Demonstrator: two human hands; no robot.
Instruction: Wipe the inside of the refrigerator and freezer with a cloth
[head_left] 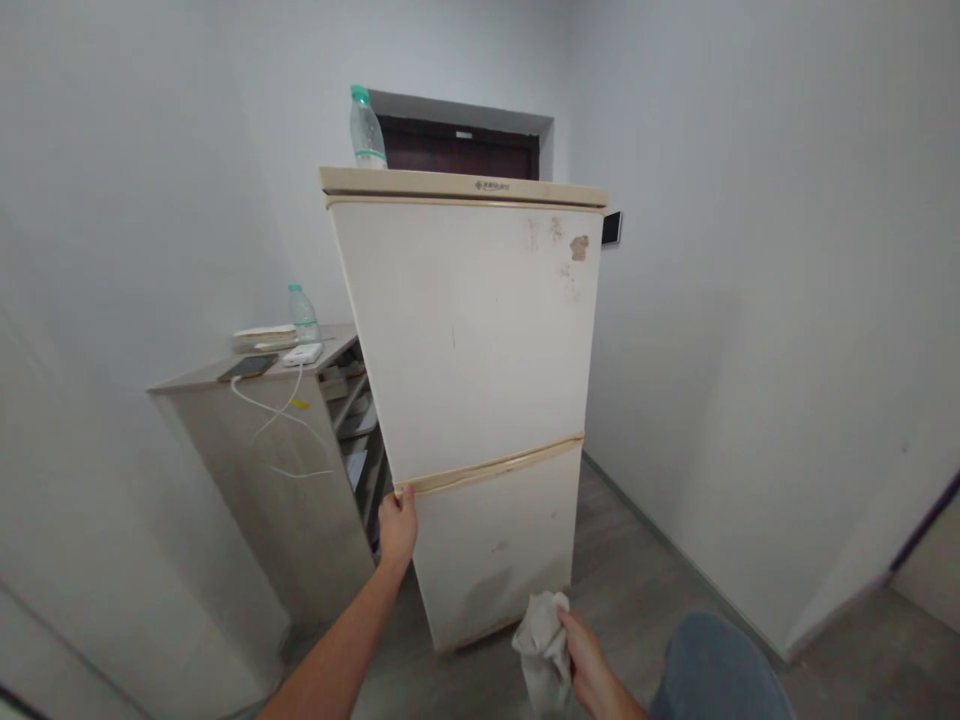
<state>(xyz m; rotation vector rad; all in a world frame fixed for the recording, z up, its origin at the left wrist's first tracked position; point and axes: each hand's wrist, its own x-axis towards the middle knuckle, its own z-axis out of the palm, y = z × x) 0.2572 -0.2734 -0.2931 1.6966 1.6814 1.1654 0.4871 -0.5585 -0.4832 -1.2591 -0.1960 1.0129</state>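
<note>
A white two-door refrigerator (472, 330) with cream trim stands in the middle of the view, with scuffs and a brown patch near its upper right corner. My left hand (397, 525) grips its left edge at the cream strip between the two doors, the thumb on the front and the fingers partly hidden around the side. Low in front of the lower door, my right hand (589, 655) holds a crumpled, pale cloth (544, 645) that hangs down. The cloth appears apart from the door.
An open-shelved cabinet (247, 500) stands left of the refrigerator, bearing a phone (248, 368), a white charger (303, 355) with dangling cables and a plastic bottle (303, 315). Another bottle (367, 130) stands atop the refrigerator. A grey wall (750, 300) rises on the right.
</note>
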